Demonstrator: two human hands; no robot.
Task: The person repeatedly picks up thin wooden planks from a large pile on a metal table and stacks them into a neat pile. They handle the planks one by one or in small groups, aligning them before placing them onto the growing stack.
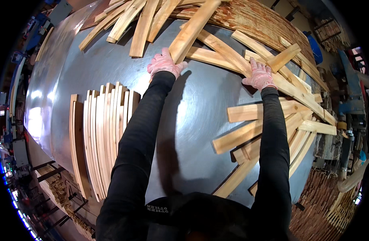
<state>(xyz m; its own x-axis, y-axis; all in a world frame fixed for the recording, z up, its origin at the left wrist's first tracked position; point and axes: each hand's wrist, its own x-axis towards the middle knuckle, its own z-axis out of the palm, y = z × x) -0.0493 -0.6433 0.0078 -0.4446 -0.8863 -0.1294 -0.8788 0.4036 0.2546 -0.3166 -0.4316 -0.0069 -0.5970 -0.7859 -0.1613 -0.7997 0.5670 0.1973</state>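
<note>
My left hand [165,64], in a pink-and-white work glove, grips the near end of a long pale wooden slat [193,27] that angles up and away over the metal table [200,108]. My right hand [260,75], gloved the same way, presses flat on crossed wooden slats [228,52] in the loose pile at the far right. Both arms wear black sleeves.
A neat row of slats standing on edge [104,136] lies at the left of the table. Loose slats [257,132] are scattered at the right, and more [136,20] lie along the far edge. Stacked wood [321,209] and machinery [349,100] surround the table.
</note>
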